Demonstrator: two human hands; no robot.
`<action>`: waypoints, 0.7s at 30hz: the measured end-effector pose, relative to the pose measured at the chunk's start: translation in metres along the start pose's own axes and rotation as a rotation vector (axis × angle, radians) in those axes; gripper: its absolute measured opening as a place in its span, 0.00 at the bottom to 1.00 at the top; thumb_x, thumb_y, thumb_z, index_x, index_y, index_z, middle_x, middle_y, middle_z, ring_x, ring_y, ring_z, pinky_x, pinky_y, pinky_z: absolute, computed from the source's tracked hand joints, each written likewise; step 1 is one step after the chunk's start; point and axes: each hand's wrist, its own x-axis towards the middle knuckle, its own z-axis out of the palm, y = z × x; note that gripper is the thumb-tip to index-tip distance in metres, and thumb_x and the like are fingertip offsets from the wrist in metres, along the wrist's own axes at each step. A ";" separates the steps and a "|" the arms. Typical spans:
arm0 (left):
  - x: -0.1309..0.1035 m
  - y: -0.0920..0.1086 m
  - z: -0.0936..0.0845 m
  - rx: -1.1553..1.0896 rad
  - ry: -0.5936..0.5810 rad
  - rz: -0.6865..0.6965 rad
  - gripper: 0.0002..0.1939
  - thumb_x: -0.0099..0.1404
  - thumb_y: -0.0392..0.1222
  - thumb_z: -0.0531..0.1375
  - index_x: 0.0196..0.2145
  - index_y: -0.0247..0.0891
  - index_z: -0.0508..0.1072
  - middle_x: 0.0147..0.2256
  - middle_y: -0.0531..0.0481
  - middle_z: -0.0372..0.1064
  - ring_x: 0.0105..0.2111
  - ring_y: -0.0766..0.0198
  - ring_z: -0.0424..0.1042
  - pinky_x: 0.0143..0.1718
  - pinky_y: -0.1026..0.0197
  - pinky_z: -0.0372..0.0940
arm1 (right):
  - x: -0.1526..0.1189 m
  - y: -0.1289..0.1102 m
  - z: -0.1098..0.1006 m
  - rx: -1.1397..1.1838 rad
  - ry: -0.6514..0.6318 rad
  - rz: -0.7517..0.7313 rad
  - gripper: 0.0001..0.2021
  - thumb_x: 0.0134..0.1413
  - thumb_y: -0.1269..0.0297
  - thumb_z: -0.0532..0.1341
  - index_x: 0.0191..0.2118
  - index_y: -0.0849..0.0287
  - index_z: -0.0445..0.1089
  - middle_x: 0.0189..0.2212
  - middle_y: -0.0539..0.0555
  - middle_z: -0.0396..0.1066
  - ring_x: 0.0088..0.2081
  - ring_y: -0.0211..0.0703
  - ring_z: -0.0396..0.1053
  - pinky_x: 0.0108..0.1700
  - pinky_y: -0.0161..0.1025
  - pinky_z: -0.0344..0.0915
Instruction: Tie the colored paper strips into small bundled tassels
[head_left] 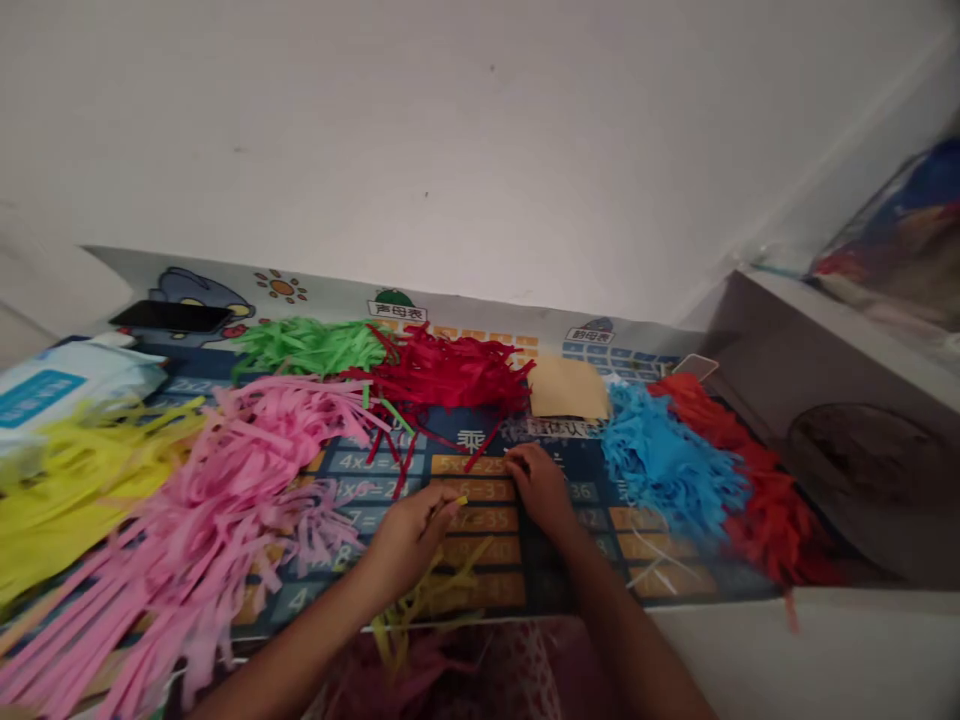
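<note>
Strip (463, 500), yellow, pinched in left hand (411, 532) above printed mat (541, 590), right hand (541, 488) near red strips (457, 370), its grip impossible to tell.

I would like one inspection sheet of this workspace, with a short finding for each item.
Surface: printed mat, rear edge bent up by the white wall.
Job's things: yellow strips, pink strips, green strips, red strips, blue strips, orange-red strips.
Clutter: black flat device, white-blue packet, tan sheet.
Hands: left hand pinches a small yellow piece; right hand at the mat, grip unclear.
Cables: nothing seen.
Surroundings: gray panel at right.
</note>
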 end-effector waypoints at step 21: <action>-0.001 0.000 -0.003 -0.150 0.176 -0.040 0.07 0.59 0.42 0.61 0.29 0.38 0.78 0.28 0.50 0.74 0.30 0.63 0.72 0.34 0.64 0.65 | -0.047 -0.076 0.005 0.782 -0.023 0.225 0.05 0.54 0.62 0.61 0.33 0.56 0.71 0.32 0.51 0.73 0.36 0.43 0.71 0.40 0.38 0.67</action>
